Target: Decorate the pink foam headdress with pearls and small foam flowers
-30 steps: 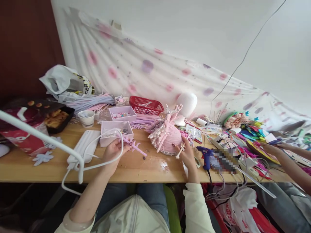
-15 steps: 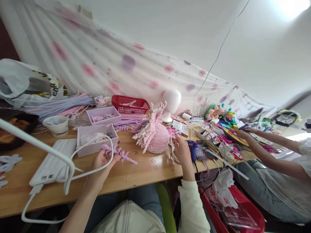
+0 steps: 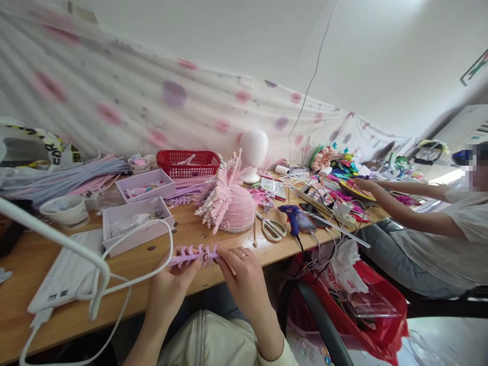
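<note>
Fingers (image 3: 230, 258) of the left hand (image 3: 171, 279) and right hand (image 3: 246, 272) clamp a purple fuzzy strip (image 3: 188, 255), its long axis nearly level, ends pointing left and right, over the desk (image 3: 194, 236); beyond stands a pearl-trimmed pink cap (image 3: 242, 208).

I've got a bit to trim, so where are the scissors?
In the head view, the scissors lie just right of centre on the wooden table, between the pink beaded headpiece and the blue glue gun.
</note>
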`<state>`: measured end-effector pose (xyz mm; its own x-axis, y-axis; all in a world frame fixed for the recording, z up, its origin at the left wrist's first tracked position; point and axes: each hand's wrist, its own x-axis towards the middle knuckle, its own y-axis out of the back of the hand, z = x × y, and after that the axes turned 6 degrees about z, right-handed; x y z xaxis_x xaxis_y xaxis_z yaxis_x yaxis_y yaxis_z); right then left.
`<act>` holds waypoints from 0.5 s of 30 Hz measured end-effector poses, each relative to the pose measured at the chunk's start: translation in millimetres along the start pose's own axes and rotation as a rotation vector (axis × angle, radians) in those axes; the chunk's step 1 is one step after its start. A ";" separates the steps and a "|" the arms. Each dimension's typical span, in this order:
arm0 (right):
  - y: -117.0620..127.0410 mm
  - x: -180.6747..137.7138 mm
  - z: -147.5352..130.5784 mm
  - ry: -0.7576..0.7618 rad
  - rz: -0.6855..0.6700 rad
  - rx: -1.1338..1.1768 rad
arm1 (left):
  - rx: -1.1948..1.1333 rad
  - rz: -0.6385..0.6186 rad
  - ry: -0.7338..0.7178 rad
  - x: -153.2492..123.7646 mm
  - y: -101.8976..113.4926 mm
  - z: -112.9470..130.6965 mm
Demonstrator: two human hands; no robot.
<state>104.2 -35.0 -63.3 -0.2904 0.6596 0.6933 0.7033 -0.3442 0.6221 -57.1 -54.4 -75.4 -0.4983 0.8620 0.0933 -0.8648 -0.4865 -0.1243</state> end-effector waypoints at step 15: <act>-10.6 -8.1 -1.5 -0.223 0.458 0.181 | -0.065 0.158 -0.067 -33.2 -28.6 6.6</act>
<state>98.1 -37.7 -75.0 0.2035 0.6017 0.7724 0.8318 -0.5224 0.1878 -16.2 -70.0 -68.4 -0.6326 0.7631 0.1326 -0.7706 -0.6030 -0.2064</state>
